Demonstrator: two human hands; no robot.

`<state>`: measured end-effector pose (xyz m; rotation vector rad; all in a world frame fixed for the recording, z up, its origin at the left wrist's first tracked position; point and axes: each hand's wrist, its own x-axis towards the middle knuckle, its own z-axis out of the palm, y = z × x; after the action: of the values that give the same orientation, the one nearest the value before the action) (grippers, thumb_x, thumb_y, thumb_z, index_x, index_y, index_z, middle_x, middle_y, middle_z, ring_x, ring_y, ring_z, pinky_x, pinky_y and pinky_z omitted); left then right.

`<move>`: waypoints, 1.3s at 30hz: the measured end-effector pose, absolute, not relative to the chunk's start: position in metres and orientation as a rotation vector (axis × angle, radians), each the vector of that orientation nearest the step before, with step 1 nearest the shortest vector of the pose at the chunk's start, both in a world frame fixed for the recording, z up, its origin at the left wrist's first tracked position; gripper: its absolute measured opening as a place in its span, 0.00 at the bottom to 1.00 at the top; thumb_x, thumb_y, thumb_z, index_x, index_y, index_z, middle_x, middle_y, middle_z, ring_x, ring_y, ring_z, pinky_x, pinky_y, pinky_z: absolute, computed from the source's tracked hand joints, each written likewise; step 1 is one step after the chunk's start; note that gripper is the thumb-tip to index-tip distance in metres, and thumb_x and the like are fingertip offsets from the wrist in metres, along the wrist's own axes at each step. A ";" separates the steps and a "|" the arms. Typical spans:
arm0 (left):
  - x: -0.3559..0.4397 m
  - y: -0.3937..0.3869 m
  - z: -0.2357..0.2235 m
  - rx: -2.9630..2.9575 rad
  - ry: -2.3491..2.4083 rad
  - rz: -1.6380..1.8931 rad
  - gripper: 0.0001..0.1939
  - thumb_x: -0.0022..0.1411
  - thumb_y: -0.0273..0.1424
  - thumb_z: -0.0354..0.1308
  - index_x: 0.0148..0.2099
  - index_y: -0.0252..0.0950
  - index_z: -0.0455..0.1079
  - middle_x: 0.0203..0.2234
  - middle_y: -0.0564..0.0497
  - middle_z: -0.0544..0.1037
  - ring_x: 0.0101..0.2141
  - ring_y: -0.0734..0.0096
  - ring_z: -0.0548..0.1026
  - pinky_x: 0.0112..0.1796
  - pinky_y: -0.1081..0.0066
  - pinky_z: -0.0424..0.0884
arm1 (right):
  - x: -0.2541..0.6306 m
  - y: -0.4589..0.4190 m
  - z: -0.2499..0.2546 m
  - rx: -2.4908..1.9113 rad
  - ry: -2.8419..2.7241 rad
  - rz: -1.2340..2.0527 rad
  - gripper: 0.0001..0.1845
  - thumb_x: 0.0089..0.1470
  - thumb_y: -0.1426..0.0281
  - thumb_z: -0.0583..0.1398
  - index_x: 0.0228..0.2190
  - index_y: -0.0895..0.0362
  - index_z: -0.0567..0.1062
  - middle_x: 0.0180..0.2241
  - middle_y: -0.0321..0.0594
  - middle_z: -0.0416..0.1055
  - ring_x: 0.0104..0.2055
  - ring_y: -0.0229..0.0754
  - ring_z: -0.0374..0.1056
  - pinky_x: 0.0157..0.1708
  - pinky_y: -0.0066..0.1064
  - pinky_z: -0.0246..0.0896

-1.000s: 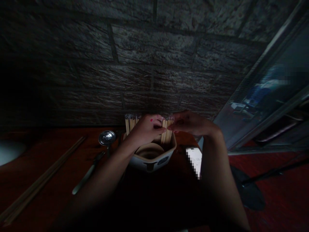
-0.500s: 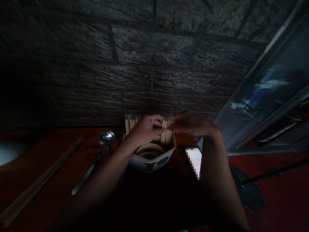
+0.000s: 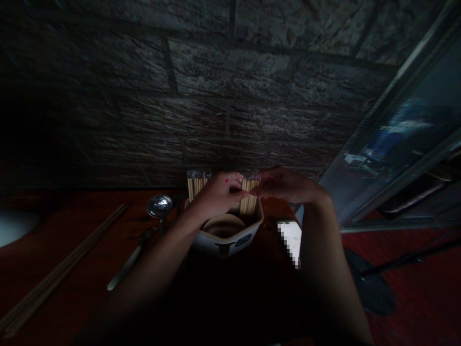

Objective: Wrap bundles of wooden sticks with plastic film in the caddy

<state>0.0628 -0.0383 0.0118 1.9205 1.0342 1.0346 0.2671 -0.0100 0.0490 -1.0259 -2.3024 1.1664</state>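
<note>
A bundle of wooden chopsticks (image 3: 248, 204) with clear wrap about its top stands at the right of a pale box (image 3: 236, 245). My left hand (image 3: 221, 192) pinches the bundle from the left near its upper end. From the other side my right hand (image 3: 279, 184) holds the same bundle, thumb and fingers closed on it. More wrapped chopsticks (image 3: 190, 188) stand in the box's far left corner, partly behind my left hand. Inside the box, at the front, is a round tan bowl-like piece (image 3: 225, 225). The chopsticks' lower ends are hidden in the box.
Left of the box on the wooden table (image 3: 90, 211) lie a metal ladle (image 3: 159, 205), a utensil with a pale handle (image 3: 124, 269) and long wooden sticks (image 3: 68, 264). A phone (image 3: 293, 240) lies at right. A stone wall (image 3: 230, 120) rises behind.
Both hands keep hold of the chopstick bundle and barely move. The left hand shifts very slightly to the right.
</note>
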 end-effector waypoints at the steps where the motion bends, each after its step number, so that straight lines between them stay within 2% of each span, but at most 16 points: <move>1: 0.063 -0.038 0.012 1.918 1.026 1.035 0.07 0.55 0.26 0.61 0.37 0.34 0.68 0.33 0.47 0.80 0.38 0.64 0.80 0.40 0.66 0.73 | 0.267 -0.010 0.049 -1.034 -2.287 1.183 0.13 0.49 0.60 0.65 0.30 0.58 0.77 0.25 0.34 0.70 0.27 0.34 0.63 0.27 0.27 0.56; 9: 0.062 -0.038 0.012 1.958 1.083 1.009 0.08 0.57 0.25 0.59 0.40 0.33 0.69 0.34 0.47 0.80 0.39 0.64 0.79 0.42 0.66 0.72 | 0.267 -0.010 0.048 -1.051 -2.217 1.309 0.13 0.45 0.62 0.67 0.30 0.58 0.77 0.27 0.35 0.73 0.30 0.35 0.66 0.30 0.27 0.59; 14: 0.063 -0.039 0.013 1.963 1.038 1.003 0.05 0.57 0.26 0.59 0.38 0.33 0.69 0.34 0.46 0.80 0.39 0.63 0.79 0.40 0.66 0.73 | 0.267 -0.006 0.045 -1.022 -2.240 1.308 0.13 0.46 0.62 0.67 0.32 0.58 0.78 0.29 0.35 0.74 0.30 0.35 0.67 0.31 0.27 0.59; 28: 0.059 -0.040 0.014 1.948 1.115 0.975 0.19 0.57 0.28 0.61 0.51 0.31 0.67 0.36 0.44 0.81 0.37 0.62 0.80 0.39 0.65 0.73 | 0.266 -0.007 0.044 -1.022 -2.236 1.294 0.15 0.47 0.62 0.67 0.36 0.56 0.76 0.31 0.37 0.75 0.31 0.36 0.68 0.30 0.26 0.61; 33: 0.055 -0.042 0.019 1.912 1.079 0.979 0.18 0.56 0.29 0.62 0.50 0.32 0.67 0.34 0.46 0.81 0.37 0.63 0.80 0.38 0.66 0.74 | 0.264 -0.008 0.045 -1.006 -2.247 1.326 0.13 0.48 0.64 0.66 0.37 0.56 0.76 0.32 0.37 0.75 0.31 0.35 0.67 0.31 0.26 0.62; 39: 0.052 -0.041 0.020 1.832 1.054 1.075 0.09 0.54 0.26 0.63 0.40 0.32 0.72 0.35 0.46 0.81 0.37 0.64 0.80 0.39 0.66 0.76 | 0.265 -0.007 0.044 -1.050 -2.250 1.278 0.14 0.47 0.63 0.66 0.34 0.59 0.75 0.30 0.37 0.74 0.29 0.35 0.66 0.29 0.27 0.59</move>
<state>0.0516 -0.0412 0.0202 1.8324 1.0535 1.0747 0.2652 -0.0066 0.0439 -1.0501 -2.2505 1.2778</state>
